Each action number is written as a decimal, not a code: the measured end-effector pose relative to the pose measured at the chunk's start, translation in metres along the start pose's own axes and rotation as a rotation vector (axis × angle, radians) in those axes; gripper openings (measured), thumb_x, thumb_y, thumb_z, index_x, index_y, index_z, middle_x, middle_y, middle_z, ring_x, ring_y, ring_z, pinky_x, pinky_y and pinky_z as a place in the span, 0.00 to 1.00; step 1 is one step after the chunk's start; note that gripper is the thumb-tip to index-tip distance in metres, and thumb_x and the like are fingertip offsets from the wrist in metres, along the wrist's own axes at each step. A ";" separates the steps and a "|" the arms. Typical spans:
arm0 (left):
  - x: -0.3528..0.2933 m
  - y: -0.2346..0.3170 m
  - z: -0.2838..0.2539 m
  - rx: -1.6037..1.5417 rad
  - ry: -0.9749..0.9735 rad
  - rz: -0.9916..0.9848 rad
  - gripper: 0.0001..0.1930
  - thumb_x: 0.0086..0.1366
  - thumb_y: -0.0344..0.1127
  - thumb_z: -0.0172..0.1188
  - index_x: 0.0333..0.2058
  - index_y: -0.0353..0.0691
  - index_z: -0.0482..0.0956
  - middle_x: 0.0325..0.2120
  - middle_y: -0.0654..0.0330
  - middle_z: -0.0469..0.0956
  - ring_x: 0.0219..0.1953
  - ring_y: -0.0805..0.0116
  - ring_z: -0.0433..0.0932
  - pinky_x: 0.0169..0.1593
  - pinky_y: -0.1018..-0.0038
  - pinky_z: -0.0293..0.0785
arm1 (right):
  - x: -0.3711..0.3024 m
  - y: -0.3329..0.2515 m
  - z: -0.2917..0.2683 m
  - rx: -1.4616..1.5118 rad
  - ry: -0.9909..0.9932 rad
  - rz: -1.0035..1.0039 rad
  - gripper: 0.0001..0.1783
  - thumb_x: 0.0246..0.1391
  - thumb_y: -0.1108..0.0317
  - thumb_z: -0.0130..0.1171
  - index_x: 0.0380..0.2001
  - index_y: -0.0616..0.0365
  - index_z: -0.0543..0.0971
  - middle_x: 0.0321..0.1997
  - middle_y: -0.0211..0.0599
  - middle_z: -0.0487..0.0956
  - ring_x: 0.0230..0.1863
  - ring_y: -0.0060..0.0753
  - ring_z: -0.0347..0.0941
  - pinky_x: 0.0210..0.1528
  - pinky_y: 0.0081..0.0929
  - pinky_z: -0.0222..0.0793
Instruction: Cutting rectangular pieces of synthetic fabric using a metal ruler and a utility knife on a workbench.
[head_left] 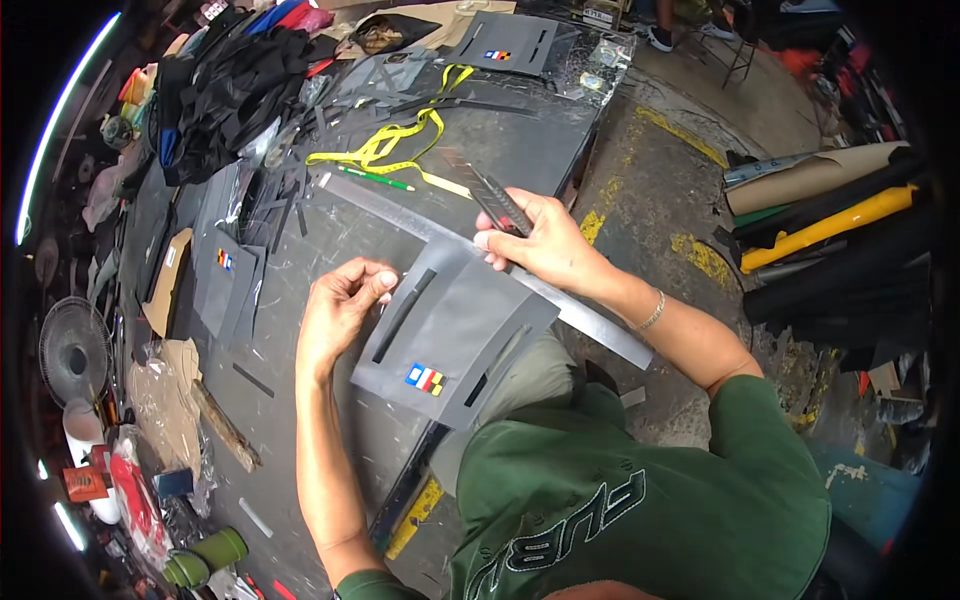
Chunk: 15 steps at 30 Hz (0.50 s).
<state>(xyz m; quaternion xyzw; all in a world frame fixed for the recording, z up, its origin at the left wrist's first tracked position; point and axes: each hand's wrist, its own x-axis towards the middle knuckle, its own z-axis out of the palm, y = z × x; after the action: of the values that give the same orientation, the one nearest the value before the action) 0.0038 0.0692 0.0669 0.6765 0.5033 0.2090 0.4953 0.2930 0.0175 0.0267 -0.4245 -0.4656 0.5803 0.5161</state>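
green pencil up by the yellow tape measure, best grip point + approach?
Pinch the green pencil mid-shaft, coming straight down from above, fingers across its width. It lies flat on the worktable, long and thin; the yellow tape measure crowds its far side, so stay clear of it.

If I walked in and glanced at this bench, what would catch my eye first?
Probably the grey slotted sheet with its small coloured patch, at the centre between both hands. The left hand pinches its upper left edge; the right hand grips a dark knife over a long metal ruler. Behind, a yellow tape measure snakes across the table.
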 end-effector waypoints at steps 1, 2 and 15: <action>0.002 0.007 0.004 0.047 0.018 0.035 0.11 0.71 0.38 0.67 0.38 0.35 0.86 0.27 0.69 0.79 0.30 0.81 0.73 0.36 0.80 0.70 | -0.005 -0.001 -0.003 -0.235 0.056 -0.107 0.15 0.61 0.70 0.69 0.46 0.66 0.77 0.36 0.34 0.83 0.32 0.22 0.81 0.34 0.23 0.78; 0.004 0.010 0.007 0.048 0.014 0.036 0.11 0.71 0.38 0.67 0.38 0.35 0.86 0.27 0.69 0.79 0.30 0.81 0.73 0.36 0.80 0.70 | -0.012 -0.003 -0.007 -0.471 0.112 -0.212 0.15 0.62 0.70 0.69 0.45 0.66 0.75 0.35 0.35 0.83 0.32 0.25 0.82 0.35 0.26 0.78; 0.039 0.041 0.005 0.238 0.132 0.120 0.12 0.74 0.39 0.62 0.43 0.36 0.85 0.22 0.68 0.76 0.26 0.83 0.70 0.31 0.78 0.69 | -0.072 -0.001 -0.219 -1.321 0.407 -0.145 0.21 0.59 0.56 0.71 0.39 0.62 0.75 0.37 0.48 0.77 0.39 0.51 0.77 0.42 0.39 0.71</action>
<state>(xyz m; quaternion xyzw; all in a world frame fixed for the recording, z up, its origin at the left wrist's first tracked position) 0.0429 0.1012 0.0926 0.7440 0.5148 0.2210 0.3641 0.5139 -0.0318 -0.0163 -0.7180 -0.6422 0.0482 0.2642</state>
